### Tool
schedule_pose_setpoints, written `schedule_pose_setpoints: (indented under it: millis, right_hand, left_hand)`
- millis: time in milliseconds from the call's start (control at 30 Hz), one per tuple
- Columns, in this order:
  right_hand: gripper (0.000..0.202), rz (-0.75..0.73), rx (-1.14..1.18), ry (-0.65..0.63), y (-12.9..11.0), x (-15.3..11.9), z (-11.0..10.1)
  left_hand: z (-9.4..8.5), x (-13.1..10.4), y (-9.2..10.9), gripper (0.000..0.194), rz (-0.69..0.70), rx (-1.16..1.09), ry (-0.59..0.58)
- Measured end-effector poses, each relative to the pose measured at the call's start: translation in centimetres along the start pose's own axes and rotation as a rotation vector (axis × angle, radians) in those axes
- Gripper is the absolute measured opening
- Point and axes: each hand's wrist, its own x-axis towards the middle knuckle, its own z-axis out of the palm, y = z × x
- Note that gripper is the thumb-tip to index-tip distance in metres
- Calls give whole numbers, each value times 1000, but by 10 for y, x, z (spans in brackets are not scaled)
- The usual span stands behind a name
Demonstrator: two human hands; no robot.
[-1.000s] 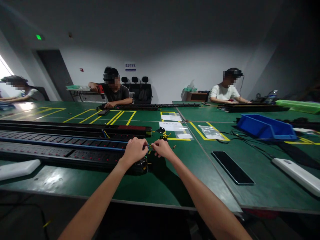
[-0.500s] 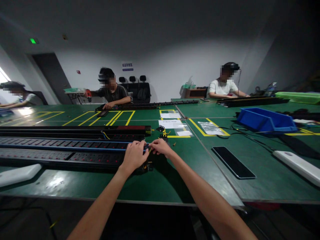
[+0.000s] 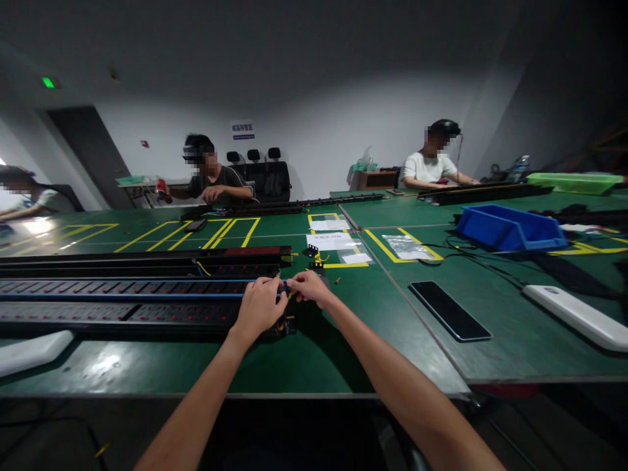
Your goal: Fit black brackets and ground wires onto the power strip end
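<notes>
Long black strips (image 3: 176, 313) with rows of dark sockets and red dots lie side by side on the green table (image 3: 333, 360). My left hand (image 3: 260, 304) rests with bent fingers over the right end of the blue-edged strip (image 3: 122, 288), its fingertips around a small dark part there. Close to its right, my right hand (image 3: 309, 288) pinches something small at that same end, too small to make out. Yellow wires show below the fingertips. Black perforated brackets (image 3: 314, 254) lie just beyond my right hand.
A black phone (image 3: 450, 310) and a white power bank (image 3: 574, 315) lie at the right. Farther back are a blue bin (image 3: 510, 227), cables and a plastic bag (image 3: 405, 247). A white object (image 3: 36, 353) lies front left. Three people sit across the table, one holding a red tool (image 3: 161, 190).
The view has shifted slightly to the right. Both my hands remain at the strip's end with hardly any change. The hand of the person at the back left has risen from the table.
</notes>
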Motion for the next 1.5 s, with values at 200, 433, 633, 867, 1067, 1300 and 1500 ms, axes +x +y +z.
schedule_pose_setpoints:
  millis: [200, 433, 633, 867, 1067, 1300, 1500]
  right_hand:
    - [19, -15, -34, 8, 3, 4, -1]
    - [18, -47, -90, -28, 2, 6, -3]
    - [24, -120, -267, -12, 2, 7, -4]
    - [28, -129, -406, 9, -8, 2, -5]
    - [23, -51, -255, -31, -9, 1, -1]
    - [18, 17, -59, -58, -8, 2, 0]
    - [22, 81, 50, -92, -9, 3, -1]
  left_hand:
    - [2, 1, -1, 19, -9, 4, -8]
    - [0, 2, -1, 20, -11, 14, -17]
    - [1, 2, -3, 20, -8, 24, -4]
    - [6, 3, -9, 23, 66, 58, -16]
    - [5, 4, -10, 26, 80, 70, -31]
    - [3, 4, -8, 26, 71, 81, -34]
    - [5, 4, -9, 27, 71, 80, -32]
